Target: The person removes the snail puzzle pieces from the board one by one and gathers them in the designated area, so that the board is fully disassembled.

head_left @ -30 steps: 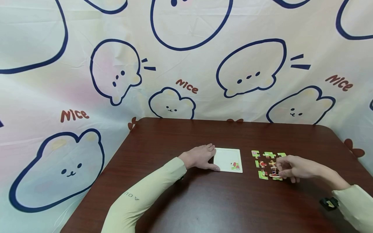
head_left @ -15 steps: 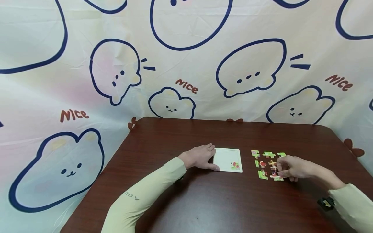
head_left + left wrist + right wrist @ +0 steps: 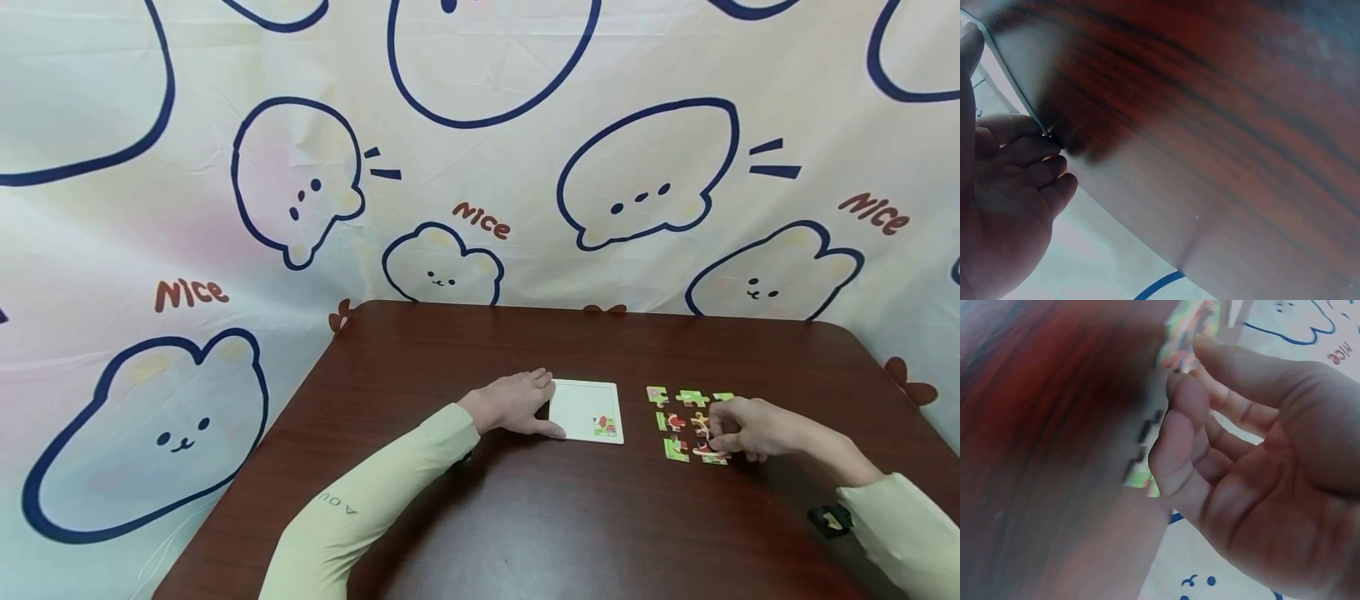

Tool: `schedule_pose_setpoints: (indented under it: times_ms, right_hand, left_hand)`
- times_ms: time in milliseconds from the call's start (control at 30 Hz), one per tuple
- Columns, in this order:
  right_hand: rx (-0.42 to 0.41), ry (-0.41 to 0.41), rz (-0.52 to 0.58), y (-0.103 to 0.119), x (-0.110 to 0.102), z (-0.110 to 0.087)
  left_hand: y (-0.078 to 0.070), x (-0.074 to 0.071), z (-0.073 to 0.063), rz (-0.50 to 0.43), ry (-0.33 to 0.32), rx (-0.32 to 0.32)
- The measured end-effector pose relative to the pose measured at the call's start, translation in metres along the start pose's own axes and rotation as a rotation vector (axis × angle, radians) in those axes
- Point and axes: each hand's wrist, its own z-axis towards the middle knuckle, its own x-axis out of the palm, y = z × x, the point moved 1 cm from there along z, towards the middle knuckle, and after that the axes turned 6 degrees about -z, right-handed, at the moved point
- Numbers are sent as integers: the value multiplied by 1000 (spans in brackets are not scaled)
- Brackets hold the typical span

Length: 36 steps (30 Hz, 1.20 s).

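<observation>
A white square puzzle board point(image 3: 573, 408) lies on the brown table, with one jigsaw piece point(image 3: 604, 426) in its near right corner. Along the board's left edge rests my left hand point(image 3: 513, 406), fingers extended and thumb at the near corner. In the left wrist view, the fingertips point(image 3: 1035, 147) meet the board's edge. To the right, several loose jigsaw pieces point(image 3: 677, 422) lie in rough rows. My right hand point(image 3: 757, 427) reaches over their right side, fingers curled, pinching a red, white and green jigsaw piece point(image 3: 710, 455) in the nearest row. Its fingers partly hide the neighbouring pieces.
The brown table point(image 3: 480, 517) runs back to a cartoon-printed cloth point(image 3: 525, 167) hanging behind it. A narrow strip of table separates the board from the loose pieces. A dark wristband point(image 3: 831, 521) sits at the right cuff.
My right hand and the piece under its fingers have shifted slightly right, then slightly back left. The right forearm has drifted left. My left hand and the board stay put.
</observation>
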Motion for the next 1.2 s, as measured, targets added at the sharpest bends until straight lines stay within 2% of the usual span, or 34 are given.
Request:
schedule_pose_setpoints:
  times_ms: [267,467,767,1000,1200]
  right_hand:
    - [-81,-81,1,18,-9,5]
    - [-105,-128,-23,33,-9,12]
    - [-143,-180,-59,53,3,34]
    - [-112,-198,-98,71,13,57]
    - [-163,-203,-122,82,20,71]
  left_hand:
    - [-1,0,1,1,6,-11]
    - [-2,-1,1,1,5,-16]
    - [0,0,3,-7,6,-12]
    - [0,-1,5,-6,18,-22]
    - [-1,-1,5,-13,22,-29]
